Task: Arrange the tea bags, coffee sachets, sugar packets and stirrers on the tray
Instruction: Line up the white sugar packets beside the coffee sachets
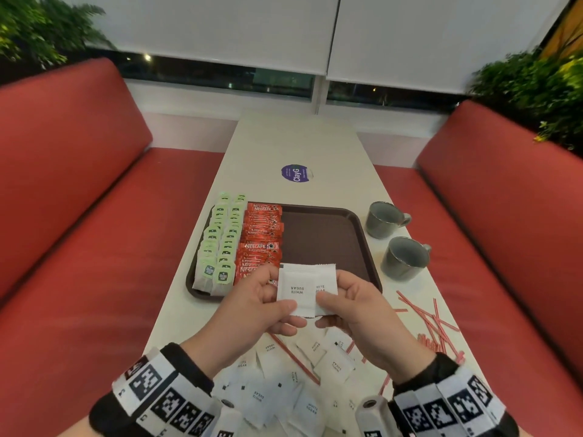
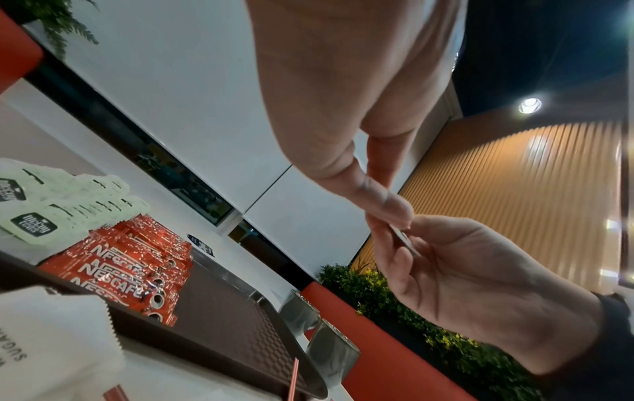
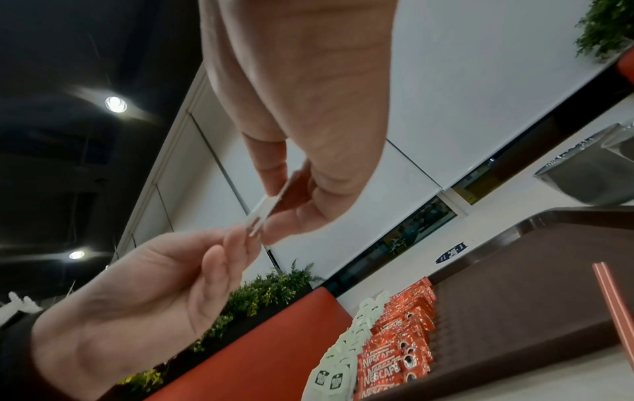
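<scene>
Both hands hold two overlapping white sugar packets (image 1: pixel 303 287) just above the near edge of the brown tray (image 1: pixel 328 234). My left hand (image 1: pixel 279 298) pinches the left packet between thumb and fingers, and my right hand (image 1: pixel 332 291) pinches the right one. The wrist views show the packets edge-on (image 2: pixel 403 238) (image 3: pixel 271 209) between the fingertips. On the tray's left side stand two rows of green-tagged tea bags (image 1: pixel 220 241), with red coffee sachets (image 1: pixel 262 238) beside them. Several loose sugar packets (image 1: pixel 284 386) lie on the table under my wrists. Red-striped stirrers (image 1: pixel 432 323) are scattered at the right.
Two grey cups (image 1: pixel 386 219) (image 1: pixel 405 257) lie on their sides right of the tray. The tray's right half is bare. A purple round sticker (image 1: pixel 296 173) sits on the white table beyond it. Red benches flank the narrow table.
</scene>
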{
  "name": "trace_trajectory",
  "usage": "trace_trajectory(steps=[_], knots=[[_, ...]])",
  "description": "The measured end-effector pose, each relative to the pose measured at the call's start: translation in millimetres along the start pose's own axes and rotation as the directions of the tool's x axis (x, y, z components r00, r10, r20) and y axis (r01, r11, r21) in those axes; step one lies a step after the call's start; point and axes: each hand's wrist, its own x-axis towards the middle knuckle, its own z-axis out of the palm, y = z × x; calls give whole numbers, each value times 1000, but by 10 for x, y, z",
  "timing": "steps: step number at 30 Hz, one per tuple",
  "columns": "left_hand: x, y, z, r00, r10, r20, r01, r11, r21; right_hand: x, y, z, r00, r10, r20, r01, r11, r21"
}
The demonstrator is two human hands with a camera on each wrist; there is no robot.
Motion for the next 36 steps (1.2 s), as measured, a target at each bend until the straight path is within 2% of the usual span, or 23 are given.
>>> trace_trajectory(steps=[4, 7, 9, 11, 14, 17, 19, 21, 23, 25, 27, 29, 31, 33, 36], knots=[[-100, -17, -43, 1000, 2, 0, -2, 1000, 26, -57, 25, 123, 999, -6, -45, 7, 1000, 21], [-101, -39, -144, 999, 29, -27, -23, 978, 209, -19, 13, 179, 998, -8, -70, 11, 999, 44], [-65, -41, -233, 999, 43, -29, -27, 911, 413, 37, -13, 164, 998, -19, -57, 16, 999, -47], [-16, -4, -296, 999, 14, 43, -36, 811, 584, 97, -32, 129, 1000, -13, 10, 15, 974, -224], [125, 55, -327, 997, -22, 67, -30, 724, 689, 197, -17, 96, 991, 48, 124, 9, 908, -420], [311, 104, -322, 999, -18, 31, -11, 682, 732, 323, 22, 39, 996, 31, 83, 3, 925, -380], [429, 131, -294, 998, -39, 59, -21, 632, 775, 404, 25, -21, 998, 30, 51, -11, 943, -332], [564, 155, -249, 995, -43, 93, -50, 592, 804, 491, 29, -91, 998, 49, 51, -24, 917, -399], [739, 148, -226, 997, 4, 76, -60, 648, 759, 607, 28, -178, 998, 53, 20, -38, 888, -457], [909, 133, -209, 998, 46, -31, -16, 778, 628, 763, -5, -280, 998, -10, -67, -24, 874, -485], [1069, 160, -182, 987, 51, -153, 32, 869, 494, 936, -71, -376, 991, -59, -119, -4, 884, -467], [1279, 205, -187, 968, 103, -229, 19, 879, 476, 1133, -168, -453, 995, -28, -94, -22, 875, -483], [1581, 305, -252, 932, 236, -275, -37, 816, 576, 1393, -229, -553, 998, 5, -66, -39, 849, -526], [1960, 453, -368, 897, 337, -287, -66, 743, 667, 1715, -272, -680, 990, -63, -123, -24, 801, -599], [2584, 597, -507, 923, 328, -202, -38, 598, 801, 2277, -277, -863, 962, -149, -229, -43, 745, -665]])
